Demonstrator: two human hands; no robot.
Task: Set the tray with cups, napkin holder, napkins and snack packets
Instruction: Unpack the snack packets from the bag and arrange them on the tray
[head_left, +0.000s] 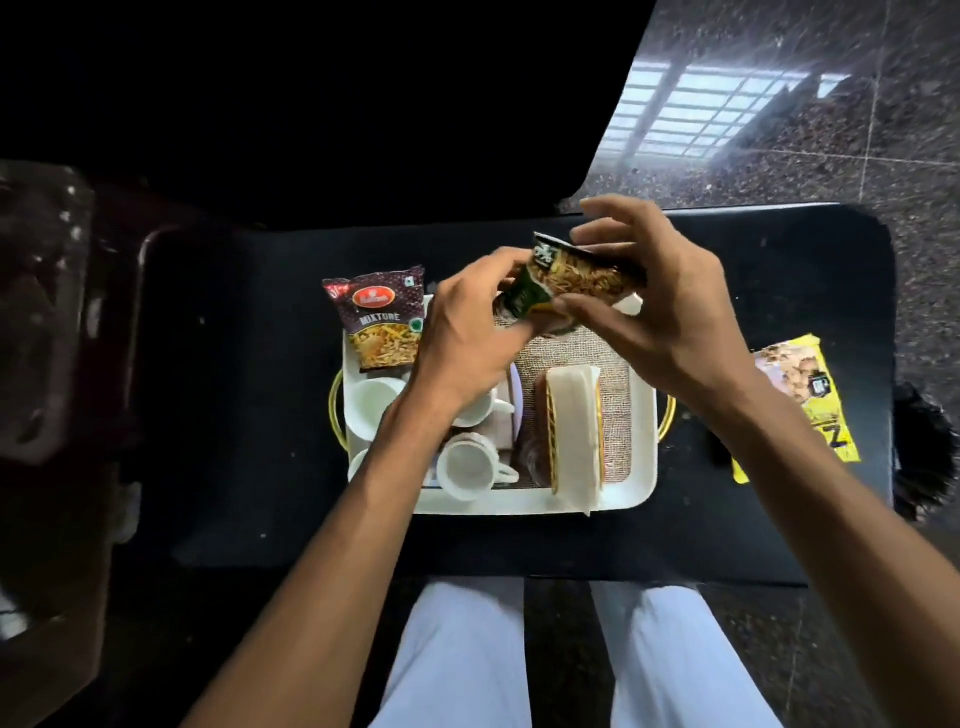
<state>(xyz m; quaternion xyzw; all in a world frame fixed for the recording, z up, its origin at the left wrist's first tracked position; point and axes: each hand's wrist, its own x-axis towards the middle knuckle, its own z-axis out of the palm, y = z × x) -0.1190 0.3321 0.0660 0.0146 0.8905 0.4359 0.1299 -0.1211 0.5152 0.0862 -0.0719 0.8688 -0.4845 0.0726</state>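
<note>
A white tray (644, 447) with gold handles sits on a black table (249, 395). Inside it stand white cups (465, 470) on the left and a napkin holder (550, 441) with white napkins (574, 431) upright on a burlap mat. A maroon "Mixture" snack packet (382, 317) leans on the tray's far left corner. My left hand (467, 332) and my right hand (660, 306) both grip a dark green snack packet (566, 275) above the tray's far edge. A yellow snack packet (802, 400) lies on the table to the right.
A dark brown chair or cabinet (52, 322) stands at the left. Speckled stone floor (779, 130) lies beyond the table. A dark bristly object (927, 452) sits at the table's right edge. My legs in pale trousers (457, 654) are below.
</note>
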